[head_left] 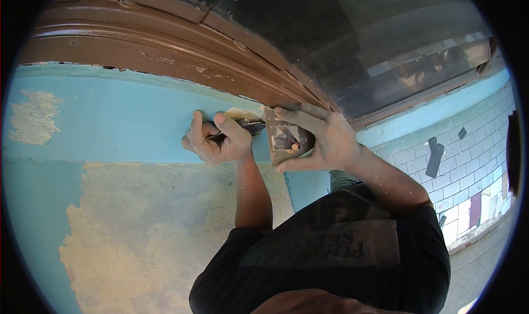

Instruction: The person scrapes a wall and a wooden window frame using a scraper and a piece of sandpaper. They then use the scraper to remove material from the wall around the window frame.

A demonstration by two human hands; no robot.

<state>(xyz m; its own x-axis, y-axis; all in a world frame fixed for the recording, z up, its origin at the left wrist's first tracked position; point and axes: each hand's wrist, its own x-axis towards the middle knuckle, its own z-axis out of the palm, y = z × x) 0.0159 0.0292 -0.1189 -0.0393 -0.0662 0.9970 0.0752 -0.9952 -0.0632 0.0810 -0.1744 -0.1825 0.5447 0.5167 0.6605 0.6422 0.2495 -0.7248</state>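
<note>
My left hand is closed around a slim, dark tool that looks like a putty knife. Its tip points right and reaches the near edge of a flat brown board. Pale smears cover the board, and a small orange-red spot shows on it. My right hand grips this board from the right, fingers over the top and thumb below. Just above the knife, a pale patch marks the blue wall under the window frame. The knife's handle is mostly hidden in my fingers.
A chipped brown window frame runs above my hands, with dark glass behind it. Lower on the wall is a large bare, yellowish area. At right, dark scraps lie on a paved surface.
</note>
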